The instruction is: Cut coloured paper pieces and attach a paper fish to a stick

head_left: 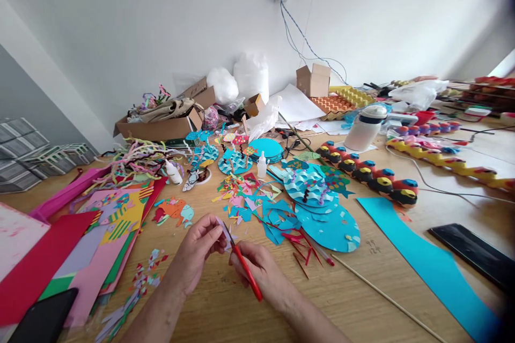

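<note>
Near the front middle of the table, my left hand point(205, 238) pinches a small piece of lilac paper point(223, 226) between thumb and fingers. My right hand point(257, 268) is closed round red-handled scissors point(246, 270), whose dark blades point up and left against the lilac paper. Just beyond both hands lie blue paper scraps point(277, 217) and a heap of mixed coloured scraps point(241, 190). Orange and blue paper fish cut-outs point(175, 211) rest to the left of my hands. Red paper slivers point(303, 246) are scattered to the right.
Coloured paper sheets point(116, 225) are stacked at left, with a phone point(46, 316) by them. Blue discs point(333, 228), a thin wooden stick point(382, 295), a blue paper strip point(426, 257) and another phone point(475, 252) lie rightward. A glue bottle point(262, 165) stands behind the scraps.
</note>
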`<state>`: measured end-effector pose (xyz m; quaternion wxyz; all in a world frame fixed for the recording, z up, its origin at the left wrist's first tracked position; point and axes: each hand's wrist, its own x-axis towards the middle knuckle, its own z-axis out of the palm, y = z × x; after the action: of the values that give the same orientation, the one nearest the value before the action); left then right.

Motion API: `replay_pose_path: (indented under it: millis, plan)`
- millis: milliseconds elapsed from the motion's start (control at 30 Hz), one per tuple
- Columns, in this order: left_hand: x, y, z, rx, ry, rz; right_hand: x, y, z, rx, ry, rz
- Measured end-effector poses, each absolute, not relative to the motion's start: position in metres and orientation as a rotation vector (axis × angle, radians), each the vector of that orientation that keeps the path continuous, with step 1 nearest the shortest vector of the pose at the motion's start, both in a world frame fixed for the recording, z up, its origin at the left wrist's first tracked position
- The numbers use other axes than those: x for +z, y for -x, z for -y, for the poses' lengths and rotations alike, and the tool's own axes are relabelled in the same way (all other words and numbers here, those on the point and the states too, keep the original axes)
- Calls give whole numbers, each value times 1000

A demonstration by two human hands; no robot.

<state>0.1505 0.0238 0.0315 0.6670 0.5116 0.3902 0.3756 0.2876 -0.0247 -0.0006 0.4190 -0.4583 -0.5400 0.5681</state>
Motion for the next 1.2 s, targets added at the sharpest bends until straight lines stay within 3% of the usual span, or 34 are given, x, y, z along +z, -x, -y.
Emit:
replay_pose_path:
  millis: [1200]
  plan:
    - [25, -153, -21, 828, -1165, -902, -11, -287, 25, 1427, 1165, 1330]
